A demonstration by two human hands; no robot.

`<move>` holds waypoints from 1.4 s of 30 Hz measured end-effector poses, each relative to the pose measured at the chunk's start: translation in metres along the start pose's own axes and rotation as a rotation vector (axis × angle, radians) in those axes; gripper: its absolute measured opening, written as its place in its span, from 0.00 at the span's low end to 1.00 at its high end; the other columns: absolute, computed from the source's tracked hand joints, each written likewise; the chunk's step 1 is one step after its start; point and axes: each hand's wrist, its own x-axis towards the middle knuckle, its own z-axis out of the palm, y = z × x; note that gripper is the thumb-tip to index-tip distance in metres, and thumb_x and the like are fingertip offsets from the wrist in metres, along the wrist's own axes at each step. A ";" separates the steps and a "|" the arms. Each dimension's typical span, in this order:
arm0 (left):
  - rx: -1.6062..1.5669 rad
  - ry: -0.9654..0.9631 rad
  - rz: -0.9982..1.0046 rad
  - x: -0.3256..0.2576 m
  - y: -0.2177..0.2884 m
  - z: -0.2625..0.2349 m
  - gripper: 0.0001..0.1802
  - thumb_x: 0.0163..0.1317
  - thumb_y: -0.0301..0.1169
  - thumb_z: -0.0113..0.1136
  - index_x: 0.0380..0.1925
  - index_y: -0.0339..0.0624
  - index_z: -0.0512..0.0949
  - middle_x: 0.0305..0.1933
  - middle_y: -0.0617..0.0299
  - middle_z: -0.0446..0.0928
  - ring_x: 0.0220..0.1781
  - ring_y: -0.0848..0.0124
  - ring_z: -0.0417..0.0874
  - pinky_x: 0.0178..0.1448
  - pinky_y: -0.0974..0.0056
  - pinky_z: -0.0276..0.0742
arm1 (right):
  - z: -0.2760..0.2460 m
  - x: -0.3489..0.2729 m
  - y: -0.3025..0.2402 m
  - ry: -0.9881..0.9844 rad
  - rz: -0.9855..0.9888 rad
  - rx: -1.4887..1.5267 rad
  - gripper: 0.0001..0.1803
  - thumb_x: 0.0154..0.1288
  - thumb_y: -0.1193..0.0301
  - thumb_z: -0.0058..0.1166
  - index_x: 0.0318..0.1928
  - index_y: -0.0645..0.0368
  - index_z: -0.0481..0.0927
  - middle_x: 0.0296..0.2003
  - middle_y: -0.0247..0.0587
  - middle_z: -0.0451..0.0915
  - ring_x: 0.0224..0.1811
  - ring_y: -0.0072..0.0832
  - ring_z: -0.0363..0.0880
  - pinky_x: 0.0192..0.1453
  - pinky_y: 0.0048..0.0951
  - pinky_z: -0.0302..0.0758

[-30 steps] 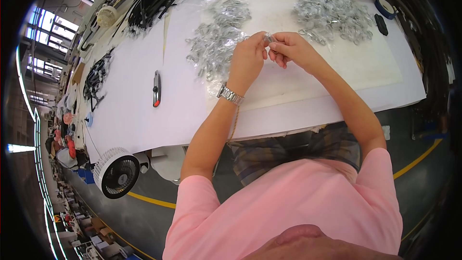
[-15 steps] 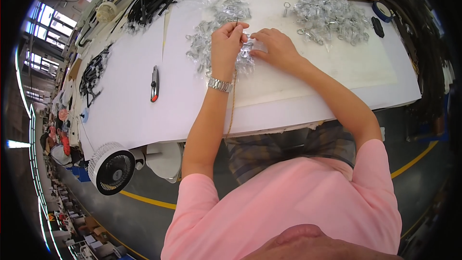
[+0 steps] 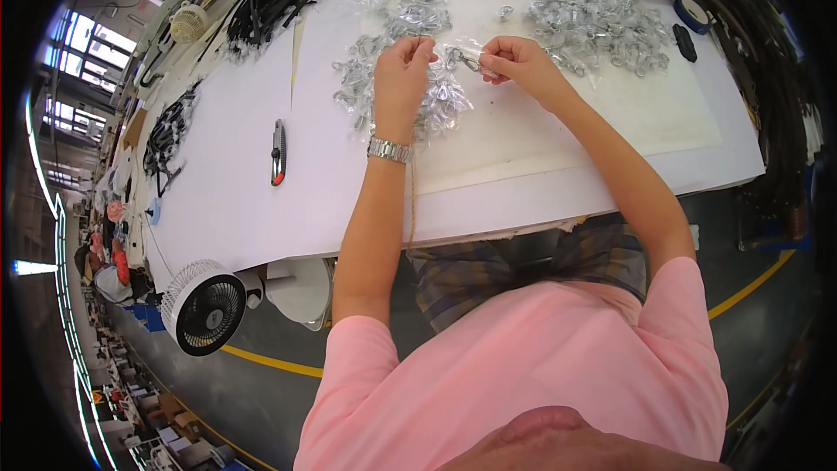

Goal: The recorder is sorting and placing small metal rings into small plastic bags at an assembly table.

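So from my feed, the small metal fitting (image 3: pixel 468 58) sits between both hands above the white table (image 3: pixel 218 201). Right hand (image 3: pixel 514 61) pinches it, left hand (image 3: pixel 403 70) pinches a thin cord (image 3: pixel 412 201). Bagged metal parts (image 3: pixel 397 78) lie underneath, box cutter (image 3: pixel 278 153) off left.

A single camera sits on the person's head and looks steeply down over the pink-shirted chest toward the white table (image 3: pixel 227 201) in front. Its fisheye lens bends the table edge and rounds the picture into a dark rim. The forearms rise from the lower middle, so the left hand (image 3: pixel 403 78) and right hand (image 3: pixel 514 61) sit near the top centre, fairly far from the lens. The floor and a white fan (image 3: pixel 202 307) show at lower left.
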 end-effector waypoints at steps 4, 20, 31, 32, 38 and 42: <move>-0.024 -0.169 -0.166 -0.005 0.003 0.001 0.14 0.74 0.36 0.61 0.43 0.34 0.85 0.33 0.61 0.85 0.19 0.84 0.67 0.23 0.76 0.60 | -0.009 -0.006 0.002 -0.106 0.073 0.312 0.12 0.78 0.62 0.58 0.47 0.58 0.80 0.42 0.34 0.85 0.43 0.22 0.85 0.52 0.25 0.82; 0.497 -0.208 0.436 -0.018 0.009 0.018 0.23 0.70 0.38 0.66 0.18 0.35 0.79 0.13 0.58 0.69 0.16 0.73 0.69 0.23 0.62 0.63 | -0.025 -0.015 -0.026 -0.411 0.252 0.179 0.18 0.76 0.60 0.59 0.51 0.63 0.85 0.42 0.46 0.90 0.40 0.25 0.89 0.46 0.25 0.84; 0.169 -0.109 0.278 -0.015 0.003 0.020 0.07 0.70 0.30 0.63 0.43 0.40 0.85 0.31 0.62 0.85 0.23 0.78 0.75 0.32 0.69 0.70 | -0.025 -0.009 -0.018 -0.234 0.282 0.331 0.13 0.74 0.65 0.61 0.47 0.63 0.83 0.47 0.49 0.89 0.42 0.28 0.89 0.47 0.28 0.85; 0.163 -0.133 0.184 -0.012 0.003 0.018 0.08 0.71 0.31 0.63 0.44 0.39 0.84 0.33 0.63 0.86 0.23 0.80 0.73 0.30 0.70 0.67 | -0.025 -0.008 -0.017 -0.079 0.264 0.456 0.13 0.74 0.65 0.61 0.47 0.64 0.83 0.49 0.51 0.88 0.44 0.27 0.89 0.48 0.29 0.85; -0.141 -0.380 -0.115 -0.024 0.010 0.029 0.14 0.73 0.37 0.64 0.42 0.35 0.83 0.30 0.64 0.84 0.19 0.84 0.66 0.23 0.74 0.57 | 0.001 -0.009 -0.005 -0.073 0.072 0.794 0.10 0.74 0.68 0.59 0.48 0.61 0.83 0.59 0.49 0.84 0.49 0.22 0.84 0.54 0.25 0.79; -0.396 -0.411 -0.241 -0.019 -0.007 0.030 0.14 0.73 0.38 0.64 0.39 0.35 0.81 0.29 0.64 0.83 0.18 0.83 0.66 0.21 0.74 0.55 | 0.003 -0.005 -0.005 -0.164 -0.004 0.482 0.18 0.79 0.62 0.51 0.58 0.60 0.83 0.60 0.42 0.84 0.42 0.20 0.80 0.50 0.27 0.77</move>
